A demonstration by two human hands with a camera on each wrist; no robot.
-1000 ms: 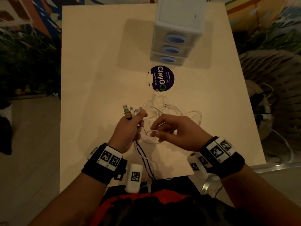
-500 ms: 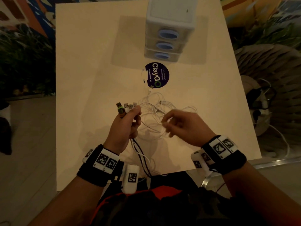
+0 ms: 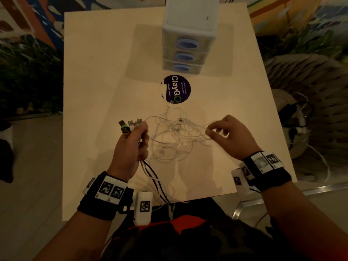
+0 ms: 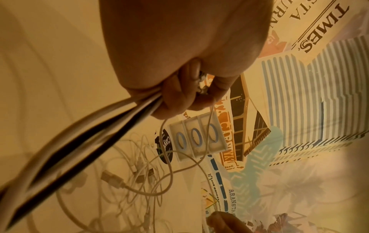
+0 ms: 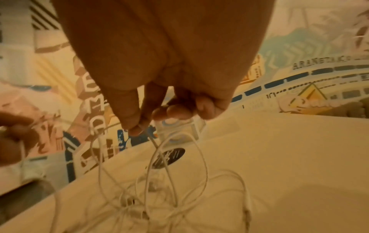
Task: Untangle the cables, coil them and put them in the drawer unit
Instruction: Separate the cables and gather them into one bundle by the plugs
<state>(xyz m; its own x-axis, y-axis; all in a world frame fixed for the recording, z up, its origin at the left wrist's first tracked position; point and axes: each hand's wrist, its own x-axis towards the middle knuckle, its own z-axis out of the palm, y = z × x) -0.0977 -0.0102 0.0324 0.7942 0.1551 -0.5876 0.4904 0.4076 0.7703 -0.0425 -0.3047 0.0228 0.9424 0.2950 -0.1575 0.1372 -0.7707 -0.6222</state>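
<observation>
A tangle of thin white cables (image 3: 173, 136) (image 5: 159, 197) lies on the pale table (image 3: 98, 72), loops partly lifted. My left hand (image 3: 131, 142) (image 4: 179, 88) grips a bundle of cable ends, their USB plugs (image 3: 131, 123) sticking up above the fist, while black and white cords (image 3: 156, 178) (image 4: 79, 137) trail down toward the near edge. My right hand (image 3: 226, 132) (image 5: 139, 124) pinches one white strand between thumb and forefinger, pulled to the right of the tangle. The white drawer unit (image 3: 188, 34) (image 4: 197, 140) with three blue-handled drawers stands shut at the table's far side.
A round dark sticker (image 3: 177, 89) marked ClayGO lies between the drawer unit and the cables, with one white plug (image 3: 171, 104) resting on its edge. A woven chair (image 3: 310, 91) with more cords stands right of the table. Plants and a painted wall surround it.
My right hand has moved away from the left hand, out to the right, drawing a white strand with it. The left hand keeps its grip on the plug ends.
</observation>
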